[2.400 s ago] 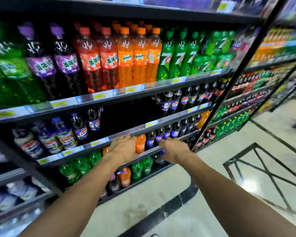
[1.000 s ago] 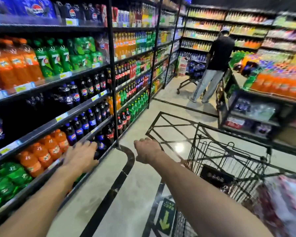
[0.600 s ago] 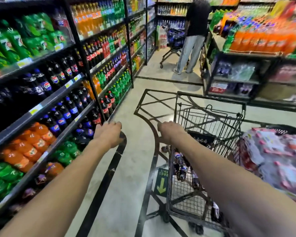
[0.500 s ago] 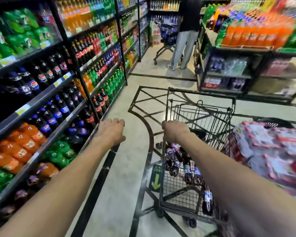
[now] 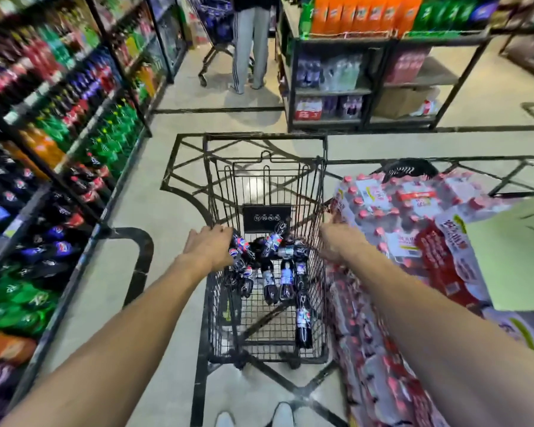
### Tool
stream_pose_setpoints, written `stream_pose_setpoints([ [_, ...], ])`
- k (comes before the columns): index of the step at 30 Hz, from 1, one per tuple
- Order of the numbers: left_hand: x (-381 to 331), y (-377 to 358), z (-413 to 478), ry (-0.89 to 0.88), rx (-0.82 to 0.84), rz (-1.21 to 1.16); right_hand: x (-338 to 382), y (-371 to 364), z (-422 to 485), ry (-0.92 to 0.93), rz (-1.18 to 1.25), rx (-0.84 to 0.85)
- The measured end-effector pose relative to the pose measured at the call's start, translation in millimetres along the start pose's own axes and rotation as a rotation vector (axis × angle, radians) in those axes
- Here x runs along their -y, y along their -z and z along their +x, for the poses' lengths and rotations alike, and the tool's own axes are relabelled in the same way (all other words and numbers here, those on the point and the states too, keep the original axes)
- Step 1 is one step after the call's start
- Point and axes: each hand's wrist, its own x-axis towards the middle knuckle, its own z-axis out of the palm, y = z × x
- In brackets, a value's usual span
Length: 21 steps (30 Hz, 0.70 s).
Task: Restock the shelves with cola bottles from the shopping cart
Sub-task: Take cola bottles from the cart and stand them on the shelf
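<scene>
Fetching is the step in hand: the left hand [image 5: 208, 248], fingers loosely apart and empty, reaches over the left rim of the shopping cart [image 5: 265, 137], while the right hand [image 5: 336, 241] is too blurred to tell its fingers' state, and the next move calls for dipping in to close round one of the cola bottles [image 5: 285, 277] lying on the cart's floor.

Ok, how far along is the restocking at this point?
Done: the shelves at left already carry cola rows, though gaps are too blurred to judge. In hand: left hand and right hand reach over the cart, neither plainly gripping anything. Left: a pile of cola bottles lies in the cart.
</scene>
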Motion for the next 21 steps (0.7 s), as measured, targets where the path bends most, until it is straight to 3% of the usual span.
stream_pose_setpoints([
  [6,-10,-21,39,-0.011,0.072,-0.019,-20,-19,32,-0.014,0.049,0.046],
  [14,-3,-86,119,-0.040,0.242,-0.033,8,-74,92,0.018,0.089,0.144],
  [21,-10,-126,211,-0.089,0.281,-0.051,8,-119,159,-0.036,0.086,0.161],
])
